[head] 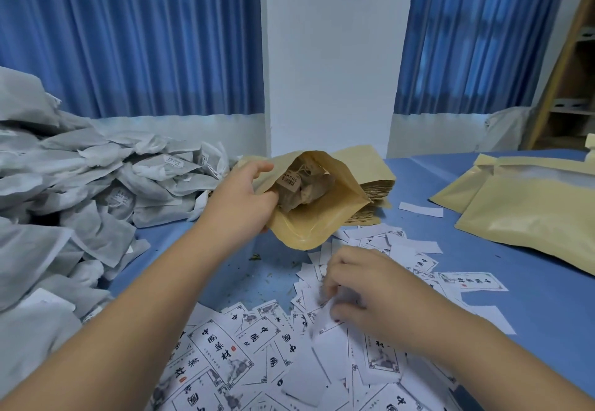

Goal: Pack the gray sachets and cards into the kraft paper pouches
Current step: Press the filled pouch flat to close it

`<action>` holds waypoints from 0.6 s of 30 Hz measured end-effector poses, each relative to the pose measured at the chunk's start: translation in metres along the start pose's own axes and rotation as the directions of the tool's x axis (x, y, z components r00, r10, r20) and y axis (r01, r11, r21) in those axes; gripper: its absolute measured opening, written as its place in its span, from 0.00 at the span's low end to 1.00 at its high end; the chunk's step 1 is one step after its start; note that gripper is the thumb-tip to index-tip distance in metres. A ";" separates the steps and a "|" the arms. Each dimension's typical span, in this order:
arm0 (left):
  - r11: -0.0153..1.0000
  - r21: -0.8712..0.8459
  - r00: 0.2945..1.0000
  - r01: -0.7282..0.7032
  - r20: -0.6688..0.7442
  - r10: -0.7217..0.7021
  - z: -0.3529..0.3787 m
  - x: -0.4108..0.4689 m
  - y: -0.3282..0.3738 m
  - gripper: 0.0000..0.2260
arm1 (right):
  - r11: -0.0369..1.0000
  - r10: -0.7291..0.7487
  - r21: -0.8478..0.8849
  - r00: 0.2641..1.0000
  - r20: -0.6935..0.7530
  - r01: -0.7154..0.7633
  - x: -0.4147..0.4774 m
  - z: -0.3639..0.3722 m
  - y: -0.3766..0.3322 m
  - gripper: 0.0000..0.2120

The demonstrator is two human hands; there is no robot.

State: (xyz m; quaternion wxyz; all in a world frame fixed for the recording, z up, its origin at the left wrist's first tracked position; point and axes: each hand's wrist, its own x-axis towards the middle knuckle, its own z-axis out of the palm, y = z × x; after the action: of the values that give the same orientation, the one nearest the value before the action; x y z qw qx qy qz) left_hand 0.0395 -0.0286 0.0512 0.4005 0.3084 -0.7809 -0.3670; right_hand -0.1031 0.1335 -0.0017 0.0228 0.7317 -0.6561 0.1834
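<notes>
My left hand grips the rim of an open kraft paper pouch, held tilted above the blue table with its mouth facing me. Sachets with a small label sit inside it. My right hand is down on the scattered white printed cards, its fingers curled and pinching one card; the motion blurs the fingertips. A big heap of gray sachets fills the left side of the table.
A stack of flat empty kraft pouches lies just behind the held pouch. Filled kraft pouches lie at the right. Blue table cloth shows between them. Blue curtains and a white pillar stand behind; a wooden shelf stands at far right.
</notes>
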 end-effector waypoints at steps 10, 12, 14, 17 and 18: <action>0.996 0.075 0.998 0.058 0.034 -0.061 0.001 0.001 0.002 0.16 | 0.997 -0.063 -0.053 0.938 -0.340 0.048 -0.005 -0.009 -0.009 0.03; 0.995 0.086 0.998 0.056 0.035 -0.059 0.001 0.002 0.001 0.16 | 0.996 -0.038 -0.087 0.899 -0.437 0.000 -0.005 -0.010 -0.011 0.05; 0.988 0.146 0.999 0.043 0.026 -0.047 0.001 0.002 -0.001 0.19 | 0.991 -0.024 -0.124 0.854 -0.521 -0.048 -0.003 -0.012 -0.017 0.06; 0.971 0.239 0.999 0.005 0.051 -0.017 -0.001 0.004 -0.004 0.27 | 0.977 0.032 -0.156 0.823 -0.567 -0.146 0.004 -0.017 -0.031 0.04; 0.968 0.249 0.998 -0.004 0.058 -0.011 -0.001 0.005 -0.005 0.29 | 0.970 0.077 -0.153 0.837 -0.542 -0.187 0.008 -0.019 -0.035 0.06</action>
State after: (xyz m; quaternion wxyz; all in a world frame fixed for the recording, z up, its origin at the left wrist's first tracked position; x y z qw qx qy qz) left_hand 0.0390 -0.0350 0.0495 0.3347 0.3466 -0.8318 -0.2756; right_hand -0.0730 0.1364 0.0260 0.2639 0.5990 -0.6881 0.3132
